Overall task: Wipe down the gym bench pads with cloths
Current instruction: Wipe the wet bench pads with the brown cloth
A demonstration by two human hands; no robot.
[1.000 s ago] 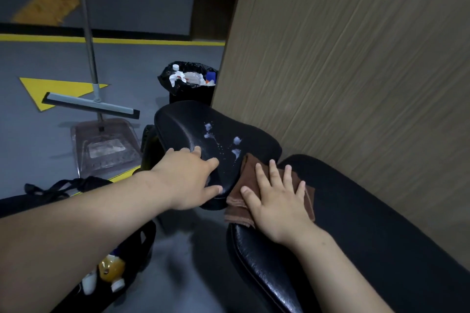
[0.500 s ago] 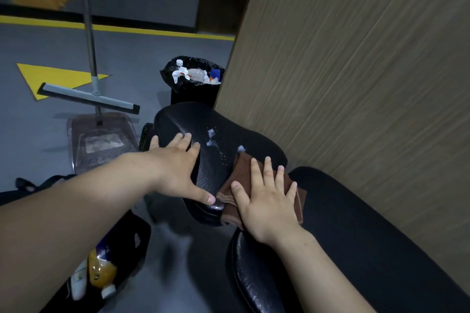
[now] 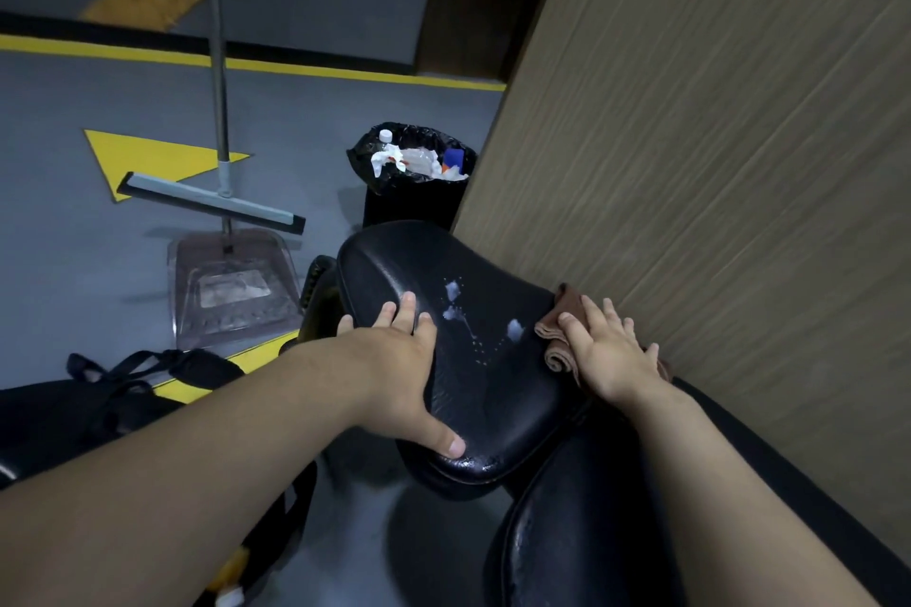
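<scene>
Left hand (image 3: 394,377) lies spread flat, bracing the seat pad (image 3: 458,360). Right hand (image 3: 609,355) presses the soft brown cloth (image 3: 554,335) open-palmed. The foam-spotted vinyl probably wipes slick, so press flat from above.

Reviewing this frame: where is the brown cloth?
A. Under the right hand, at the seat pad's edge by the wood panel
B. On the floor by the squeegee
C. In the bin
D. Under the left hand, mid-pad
A: the right hand presses the brown cloth onto the seat pad beside the wood panel; the left hand rests bare on the pad.

Blk pad (image 3: 488,389), brn cloth (image 3: 559,335)
</scene>
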